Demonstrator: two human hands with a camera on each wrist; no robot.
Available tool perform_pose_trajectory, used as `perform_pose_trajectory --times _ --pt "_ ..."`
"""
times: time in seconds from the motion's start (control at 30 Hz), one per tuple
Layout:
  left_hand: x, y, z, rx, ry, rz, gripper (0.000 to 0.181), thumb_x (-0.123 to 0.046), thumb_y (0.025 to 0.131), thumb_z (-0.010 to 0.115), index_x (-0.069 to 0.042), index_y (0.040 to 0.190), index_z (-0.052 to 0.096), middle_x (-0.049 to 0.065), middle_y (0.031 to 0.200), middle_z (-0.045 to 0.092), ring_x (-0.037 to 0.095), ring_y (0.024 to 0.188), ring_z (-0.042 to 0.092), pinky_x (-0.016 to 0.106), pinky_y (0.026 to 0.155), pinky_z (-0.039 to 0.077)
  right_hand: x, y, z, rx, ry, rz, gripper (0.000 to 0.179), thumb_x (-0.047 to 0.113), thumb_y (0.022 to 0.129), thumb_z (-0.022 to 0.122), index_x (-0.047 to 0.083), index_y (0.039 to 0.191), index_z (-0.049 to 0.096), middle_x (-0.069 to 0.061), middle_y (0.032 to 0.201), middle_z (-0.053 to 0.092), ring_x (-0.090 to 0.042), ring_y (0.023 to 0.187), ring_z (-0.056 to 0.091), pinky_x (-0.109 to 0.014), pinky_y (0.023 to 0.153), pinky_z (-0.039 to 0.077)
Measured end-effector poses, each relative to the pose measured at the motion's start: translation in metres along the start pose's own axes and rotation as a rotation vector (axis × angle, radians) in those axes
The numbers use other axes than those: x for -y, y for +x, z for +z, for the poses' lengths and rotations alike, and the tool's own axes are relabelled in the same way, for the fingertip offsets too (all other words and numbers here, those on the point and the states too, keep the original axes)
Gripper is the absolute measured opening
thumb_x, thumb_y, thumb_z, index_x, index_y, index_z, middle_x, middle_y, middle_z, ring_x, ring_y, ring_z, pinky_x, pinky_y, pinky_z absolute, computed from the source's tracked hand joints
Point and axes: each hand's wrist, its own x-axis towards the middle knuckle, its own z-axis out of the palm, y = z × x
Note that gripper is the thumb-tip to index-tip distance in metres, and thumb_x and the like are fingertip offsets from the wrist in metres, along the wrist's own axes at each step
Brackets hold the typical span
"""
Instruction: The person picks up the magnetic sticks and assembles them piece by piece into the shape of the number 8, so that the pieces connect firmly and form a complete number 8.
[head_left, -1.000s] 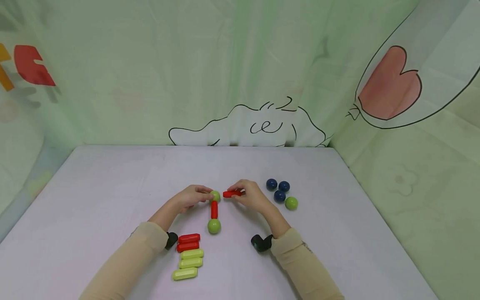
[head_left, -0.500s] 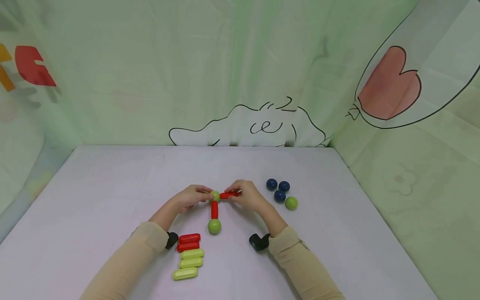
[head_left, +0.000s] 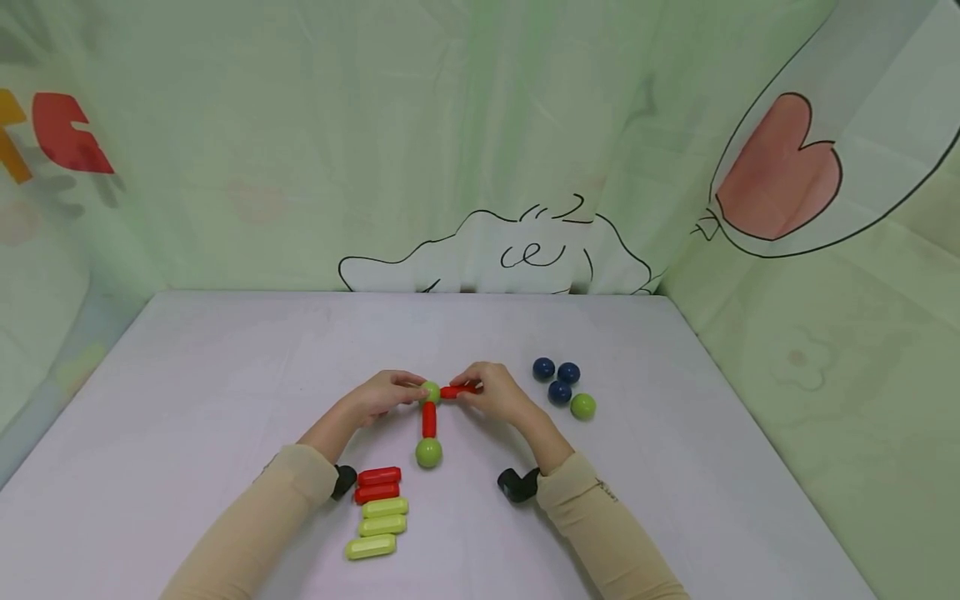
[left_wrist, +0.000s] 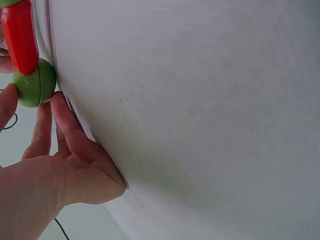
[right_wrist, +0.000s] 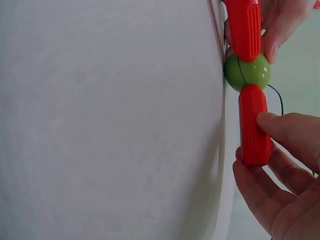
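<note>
You have soft, fairly even light in the head view, bright enough to show the pale tabletop (head_left: 300,350) clearly, with blurry-edged shadows just below the fingers of your right hand (head_left: 497,393). Fine detail on those small fingers is soft. In the right wrist view, small white glints mark the green ball (right_wrist: 248,73) just beyond your fingertips, and a broad grey shadow falls on the tabletop beside them. Beside the fingers of your left hand (left_wrist: 60,175), its wrist view shows a similar diffuse shadow, the picture dimming towards the far upper corner.
</note>
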Motion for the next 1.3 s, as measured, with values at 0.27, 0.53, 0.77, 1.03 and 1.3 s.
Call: perform_pose_trajectory --times 0.27,0.53,0.77,1.03,1.3 --pt "0.005 -0.006 -0.001 0.024 0.01 0.049 0.044 -0.023 0.089 0.058 -0.008 0.129 0.049 0.015 0.125 0.05 0.033 0.12 0.041 0.054 0.1 0.028 0.002 -0.001 0.0 -0.01 -0.008 -0.009 0.019 -0.003 0.079 0.066 0.001 0.098 0.069 -0.008 0.092 0.065 -0.021 0.085 0.059 -0.031 0.076 0.05" --pt "0.005 -0.027 0.003 0.03 0.238 0.168 0.059 -0.018 0.085 0.064 -0.005 0.137 0.037 0.013 0.12 0.051 0.027 0.109 0.049 0.042 0.089 0.043 0.0 -0.002 -0.001 0.008 -0.006 0.015 0.02 -0.001 0.081 0.066 0.003 0.099 0.069 -0.008 0.095 0.064 -0.02 0.087 0.058 -0.03 0.079 0.049" --pt "0.007 -0.046 0.008 -0.025 0.447 0.295 0.06 -0.022 0.077 0.074 -0.009 0.128 0.047 0.009 0.116 0.053 0.025 0.105 0.051 0.039 0.085 0.046 -0.001 -0.001 0.0 0.001 -0.008 0.006 0.02 -0.001 0.08 0.066 0.004 0.099 0.07 -0.008 0.094 0.065 -0.02 0.087 0.058 -0.03 0.077 0.049" --pt "0.012 -0.064 0.012 0.071 0.563 0.51 0.036 -0.017 0.076 0.075 -0.011 0.11 0.062 0.001 0.097 0.058 0.018 0.093 0.052 0.034 0.077 0.046 -0.001 -0.002 -0.001 -0.004 0.002 0.017 0.02 -0.001 0.08 0.066 0.003 0.099 0.069 -0.008 0.095 0.064 -0.02 0.087 0.058 -0.03 0.078 0.049" --pt "0.016 -0.071 0.02 0.008 0.673 0.558 0.032 -0.02 0.077 0.074 -0.016 0.108 0.067 -0.005 0.092 0.057 0.013 0.08 0.053 0.027 0.066 0.044 0.0 -0.003 -0.002 -0.012 0.029 0.008 0.021 -0.003 0.08 0.065 0.002 0.1 0.069 -0.009 0.095 0.064 -0.02 0.088 0.058 -0.03 0.079 0.05"
